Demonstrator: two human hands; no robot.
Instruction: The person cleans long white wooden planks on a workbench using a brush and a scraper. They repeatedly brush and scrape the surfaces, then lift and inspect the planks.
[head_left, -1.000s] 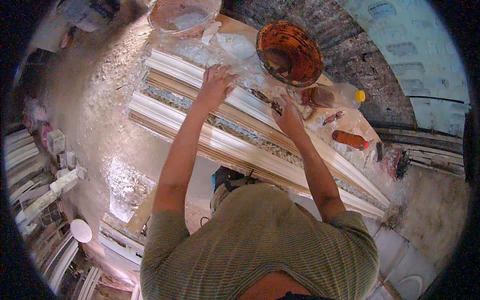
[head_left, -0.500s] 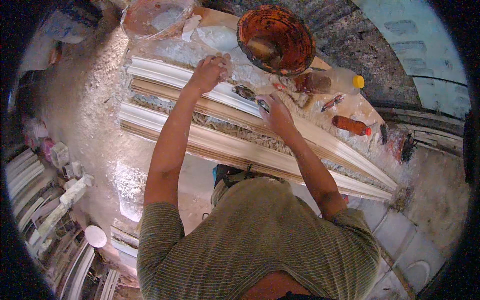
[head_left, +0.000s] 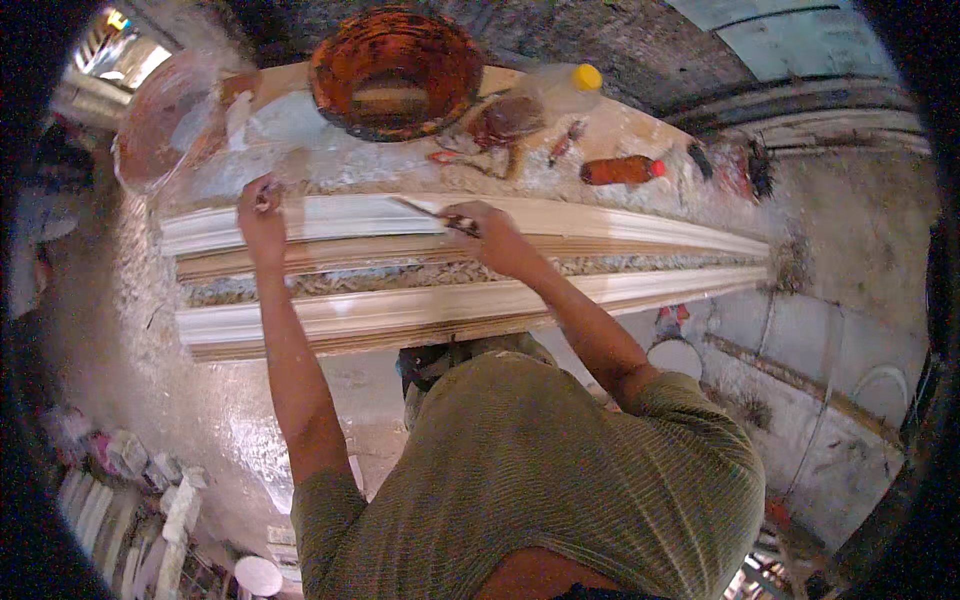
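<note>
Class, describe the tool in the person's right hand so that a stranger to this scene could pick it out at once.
Find the long white moulding lying across the workbench. The right hand rests on its upper strip, holding a thin flat blade pointing left. Unlike the orange bottle behind, it is slim, pale and held.

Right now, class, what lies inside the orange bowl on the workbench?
Inside the orange bowl a pale, flat slab-like piece shows near the bottom, among dark smears on the walls. What it is cannot be told, and anything beneath it is covered.

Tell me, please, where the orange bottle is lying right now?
In the head view the orange bottle lies on its side on the bench, right of centre, beyond the white moulding and right of the round orange tub.
</note>
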